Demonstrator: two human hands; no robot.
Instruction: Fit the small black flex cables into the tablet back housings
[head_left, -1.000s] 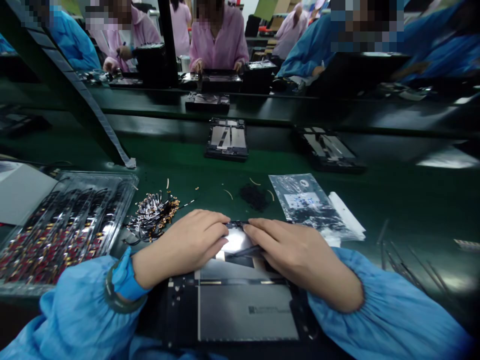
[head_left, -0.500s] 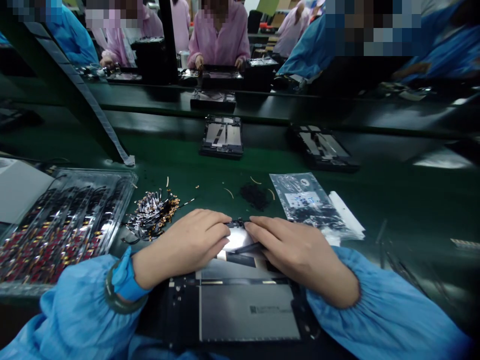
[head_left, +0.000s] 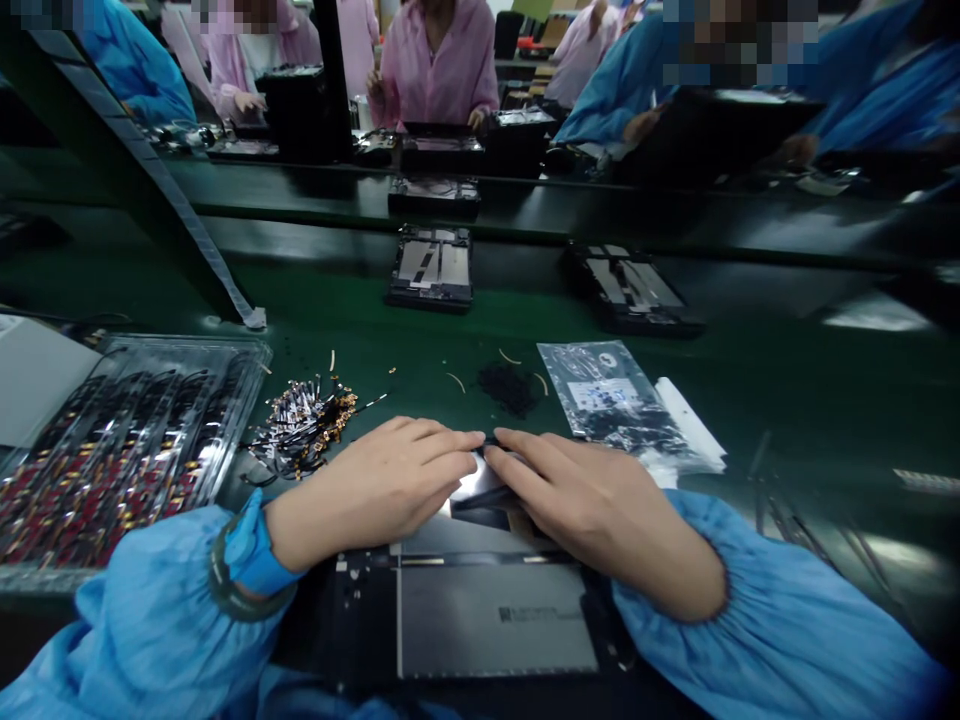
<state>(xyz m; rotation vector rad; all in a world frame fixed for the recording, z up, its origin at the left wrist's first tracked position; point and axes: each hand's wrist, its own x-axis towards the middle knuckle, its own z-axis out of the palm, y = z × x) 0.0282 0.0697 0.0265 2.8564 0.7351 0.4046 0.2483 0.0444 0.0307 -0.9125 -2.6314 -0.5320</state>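
An opened tablet [head_left: 495,620] lies in front of me, a grey battery and metal plates showing inside its black frame. My left hand [head_left: 405,485] grips its far edge, fingers pressed together and thumb hidden. From the other side my right hand [head_left: 577,500] closes on the same edge. The two hands' fingertips nearly meet over a small dark spot there; whether they pinch a small part as well is hidden. Beyond my left hand lies a pile of small flex cables [head_left: 304,425]. A heap of tiny black pieces [head_left: 508,388] rests past the fingertips.
A clear tray [head_left: 135,450] full of cabled parts is at left, beside a white box [head_left: 41,385]. A plastic bag [head_left: 615,395] lies at right, near tweezers [head_left: 795,520]. Two opened tablets [head_left: 431,265] [head_left: 634,290] sit farther back. A slanted post [head_left: 161,185] rises at left; co-workers sit opposite.
My left fingertips have slid right along the tablet's far edge, closing the gap to my right fingertips. Opposite, a co-worker in blue now has a dark device tilted up.
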